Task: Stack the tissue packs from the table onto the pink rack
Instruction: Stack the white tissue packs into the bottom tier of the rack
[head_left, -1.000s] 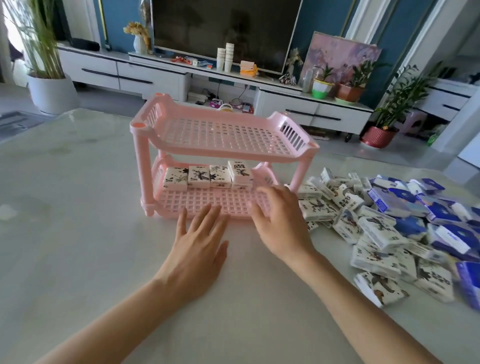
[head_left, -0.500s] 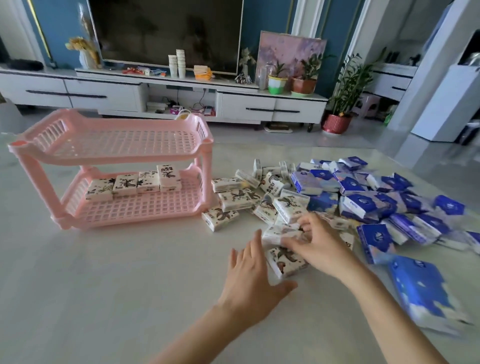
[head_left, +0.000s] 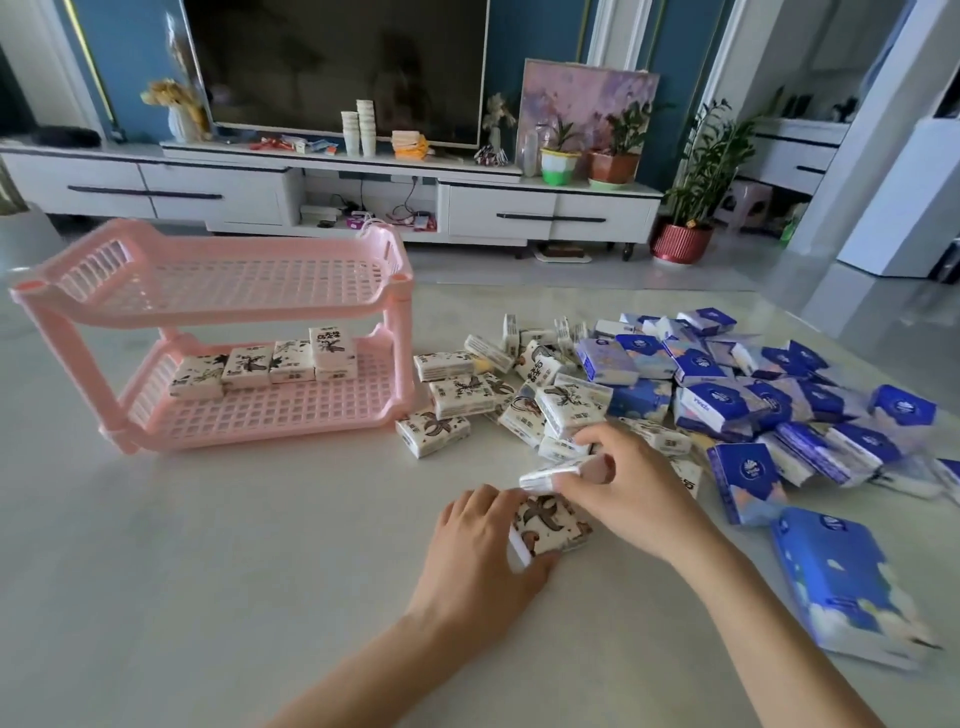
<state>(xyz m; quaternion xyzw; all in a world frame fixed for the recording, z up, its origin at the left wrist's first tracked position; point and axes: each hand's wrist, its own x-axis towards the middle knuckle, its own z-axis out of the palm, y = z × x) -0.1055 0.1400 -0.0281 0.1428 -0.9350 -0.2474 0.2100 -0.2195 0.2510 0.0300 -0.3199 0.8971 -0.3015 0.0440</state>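
Note:
The pink two-tier rack (head_left: 218, 306) stands on the table at the left. Its top shelf holds nothing; several white floral tissue packs (head_left: 270, 364) sit in a row at the back of its lower shelf. A heap of white floral packs (head_left: 462, 397) and blue packs (head_left: 727, 400) covers the table to the right. My left hand (head_left: 480, 551) grips a white floral pack (head_left: 550, 525) lying on the table. My right hand (head_left: 623, 493) pinches another white pack (head_left: 545, 477) just above it, at the heap's near edge.
A large blue pack (head_left: 841, 582) lies near the table's right edge. Beyond the table's far edge stand a white TV cabinet (head_left: 332, 192), a dark television and potted plants (head_left: 691, 208). Bare tabletop (head_left: 182, 571) stretches in front of the rack.
Both hands left the rack's front and moved right to the heap. My left hand has closed on a floral pack and my right hand has picked up another.

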